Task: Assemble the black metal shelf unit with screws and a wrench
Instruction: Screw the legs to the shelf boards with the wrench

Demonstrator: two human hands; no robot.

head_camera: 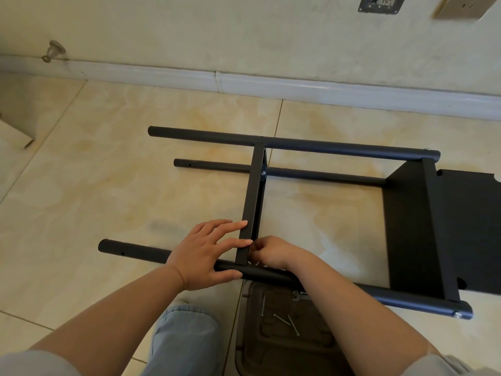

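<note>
Loose screws (282,320) nearest; beyond, left hand (202,255) clasping stiff near pole (151,255), fingers spread, right hand (271,252) curled, pinching something unseen at shelf (250,213) joint.

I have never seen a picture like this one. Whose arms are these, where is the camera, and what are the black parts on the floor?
There is no machine here. The arms belong to a person, and the single picture comes from a camera worn on that person's head, looking forward and down.

On the tiled floor lies a half-built black metal shelf unit on its side: long round poles joined by flat shelf panels. The left hand holds the near pole, thumb under it, with its fingers stretched onto the middle shelf panel. The right hand is curled at the joint where that panel meets the pole; what it pinches is hidden.

Closer to the person, a dark tray holds loose screws and a small wrench.
</note>
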